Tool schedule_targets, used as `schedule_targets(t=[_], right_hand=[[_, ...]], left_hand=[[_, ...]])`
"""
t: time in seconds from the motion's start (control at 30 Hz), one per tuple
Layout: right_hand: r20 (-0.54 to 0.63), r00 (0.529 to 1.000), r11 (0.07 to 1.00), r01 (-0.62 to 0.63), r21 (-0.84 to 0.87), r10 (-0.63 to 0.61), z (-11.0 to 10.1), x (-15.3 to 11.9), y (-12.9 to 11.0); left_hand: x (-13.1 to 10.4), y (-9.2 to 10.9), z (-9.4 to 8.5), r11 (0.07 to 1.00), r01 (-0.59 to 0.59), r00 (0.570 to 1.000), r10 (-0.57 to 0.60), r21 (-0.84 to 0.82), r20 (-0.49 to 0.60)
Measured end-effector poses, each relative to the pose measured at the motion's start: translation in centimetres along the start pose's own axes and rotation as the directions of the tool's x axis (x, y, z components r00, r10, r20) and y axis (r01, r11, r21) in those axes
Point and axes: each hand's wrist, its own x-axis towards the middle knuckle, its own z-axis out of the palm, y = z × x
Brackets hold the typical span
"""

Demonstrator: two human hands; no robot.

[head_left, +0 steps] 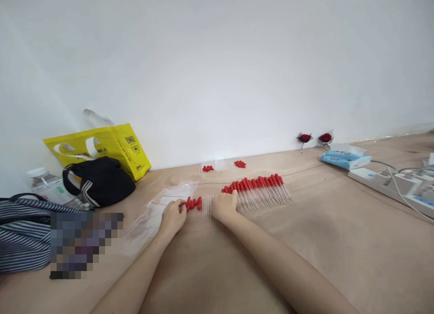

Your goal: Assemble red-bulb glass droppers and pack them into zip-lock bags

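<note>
My left hand (174,215) rests on the table, fingers curled together against the left end of a small group of loose red oblong pieces (194,203). Whether a piece is pinched in its fingertips is hard to make out. Just right of these, several thin whitish sticks (206,208), like cotton swabs, lie side by side. My right hand (225,205) is closed at their right end, its fingertips hidden behind the back of the hand. Beyond it stretches a slanting row of similar sticks with red pieces on their far ends (262,189).
Clear plastic bags (159,210) lie left of my left hand. Small bags with red pieces (207,168) sit by the wall. Further left are a yellow bag (135,147), black cap (111,183) and bottle (47,185). At right are a tissue pack (346,158), power strip (389,187) and two roses (305,138).
</note>
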Motion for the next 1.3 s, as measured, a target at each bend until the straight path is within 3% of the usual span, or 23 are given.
schedule_targets(t=[0.23, 0.33, 0.43, 0.5, 0.57, 0.63, 0.73, 0.8, 0.97, 1.03, 1.13, 1.2, 1.3], right_hand=[[-0.03, 0.998, 0.998, 0.057, -0.012, -0.057, -0.4, -1.0, 0.1], [-0.151, 0.983, 0.995, 0.101, -0.006, -0.101, -0.8, -2.6, 1.7], [-0.316, 0.917, 0.964, 0.265, 0.028, -0.243, -0.6, -4.7, 4.6], [-0.372, 0.864, 0.918, 0.391, 0.069, -0.34, -0.3, -6.1, 7.0], [-0.398, 0.832, 0.87, 0.472, 0.14, -0.387, 0.0, -7.4, 9.4], [-0.406, 0.812, 0.826, 0.526, 0.201, -0.419, 0.1, -8.4, 11.5], [-0.438, 0.821, 0.818, 0.509, 0.268, -0.367, -0.2, -9.2, 13.3], [-0.446, 0.822, 0.823, 0.501, 0.27, -0.354, -0.5, -9.3, 13.5], [-0.393, 0.803, 0.797, 0.557, 0.233, -0.447, -1.0, -9.6, 12.4], [-0.454, 0.771, 0.781, 0.584, 0.222, -0.447, -1.2, -9.8, 12.1], [-0.608, 0.73, 0.815, 0.535, 0.222, -0.313, -1.5, -10.1, 12.3], [-0.596, 0.762, 0.838, 0.481, 0.257, -0.254, -1.6, -10.1, 12.5], [-0.399, 0.829, 0.821, 0.51, 0.256, -0.391, -1.4, -10.1, 12.3]], left_hand=[[-0.1, 0.0, -0.2, 0.996, 0.075, 0.997, -0.076, -0.055, -0.009], [0.0, 0.1, -0.6, 0.987, 0.131, 0.989, -0.136, -0.09, -0.053], [-0.4, 0.7, -1.1, 0.983, 0.139, 0.981, -0.153, -0.124, -0.116], [-1.2, 1.7, -1.2, 0.982, 0.059, 0.983, -0.089, -0.182, -0.163], [-2.7, 3.1, -0.9, 0.944, -0.15, 0.977, 0.096, -0.293, -0.192], [-4.4, 4.6, -0.5, 0.858, -0.355, 0.935, 0.331, -0.372, -0.13], [-6.7, 6.5, -0.1, 0.76, -0.474, 0.842, 0.54, -0.445, 0.025], [-7.5, 7.1, 0.1, 0.748, -0.483, 0.816, 0.573, -0.456, 0.075], [-7.3, 7.3, 0.3, 0.776, -0.454, 0.844, 0.532, -0.438, 0.068], [-7.1, 7.3, 0.4, 0.785, -0.431, 0.856, 0.512, -0.446, 0.073], [-7.0, 7.4, 0.4, 0.777, -0.423, 0.857, 0.51, -0.466, 0.075], [-7.1, 7.5, 0.3, 0.776, -0.413, 0.859, 0.506, -0.476, 0.079], [-7.3, 7.6, 0.1, 0.784, -0.386, 0.867, 0.488, -0.486, 0.098]])
